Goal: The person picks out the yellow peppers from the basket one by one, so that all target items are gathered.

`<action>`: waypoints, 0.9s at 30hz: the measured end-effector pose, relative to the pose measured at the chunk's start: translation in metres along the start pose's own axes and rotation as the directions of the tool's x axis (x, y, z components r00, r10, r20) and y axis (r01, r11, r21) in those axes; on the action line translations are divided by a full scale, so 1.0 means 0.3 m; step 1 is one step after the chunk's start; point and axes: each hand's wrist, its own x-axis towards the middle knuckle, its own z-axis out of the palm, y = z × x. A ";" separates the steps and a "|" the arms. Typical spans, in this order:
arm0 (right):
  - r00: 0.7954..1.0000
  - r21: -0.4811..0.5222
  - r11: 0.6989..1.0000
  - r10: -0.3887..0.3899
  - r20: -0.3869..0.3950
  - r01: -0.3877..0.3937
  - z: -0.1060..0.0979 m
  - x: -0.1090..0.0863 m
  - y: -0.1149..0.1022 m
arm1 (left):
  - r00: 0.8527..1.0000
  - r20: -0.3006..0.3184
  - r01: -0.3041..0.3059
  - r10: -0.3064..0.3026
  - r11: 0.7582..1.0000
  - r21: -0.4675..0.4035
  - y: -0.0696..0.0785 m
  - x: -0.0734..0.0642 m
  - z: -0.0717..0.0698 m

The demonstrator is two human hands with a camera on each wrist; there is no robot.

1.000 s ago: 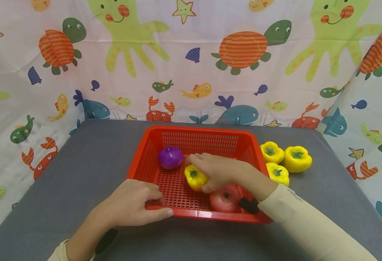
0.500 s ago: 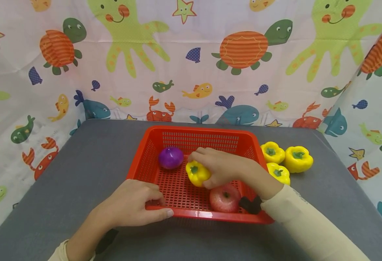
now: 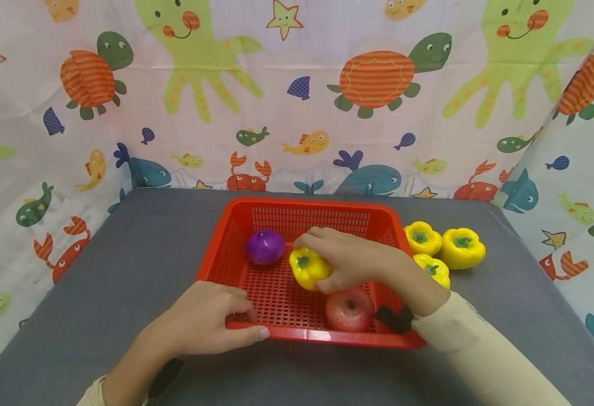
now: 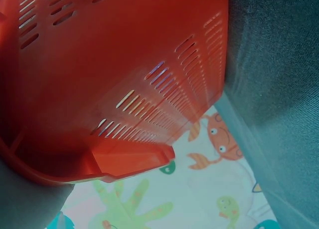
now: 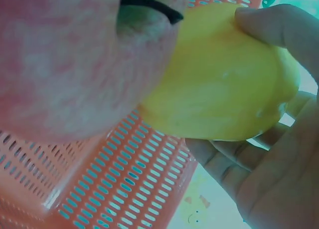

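My right hand holds a yellow bell pepper with a green stem over the floor of a red plastic basket. In the right wrist view, the thumb and fingers wrap the pepper from opposite sides. A red apple sits in the basket's front right part, near that wrist. Towards the back left inside lies a purple onion. My left hand grips the rim at the basket's front left corner, thumb along the front edge. The slotted basket wall fills much of the left wrist view.
Just outside the basket's right wall stand three yellow bell peppers close together. The grey tabletop extends on both sides. A sea-animal patterned curtain encloses the back and sides.
My right hand has shifted slightly to the right and away from me with the bell pepper, which has tilted a little. The left hand keeps its place on the rim.
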 end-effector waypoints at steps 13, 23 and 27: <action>0.999 0.036 0.999 -0.034 -0.003 0.034 -0.001 -0.017 -0.009 | 1.000 0.002 -0.012 0.012 1.000 0.003 -0.002 -0.004 -0.003; 1.000 0.033 0.999 -0.017 -0.003 0.017 0.000 -0.017 -0.007 | 1.000 -0.010 -0.022 0.022 1.000 -0.006 -0.006 -0.004 0.000; 1.000 0.036 0.999 -0.019 -0.006 0.019 -0.001 -0.017 -0.004 | 1.000 -0.010 -0.023 0.023 1.000 -0.006 -0.008 -0.001 0.002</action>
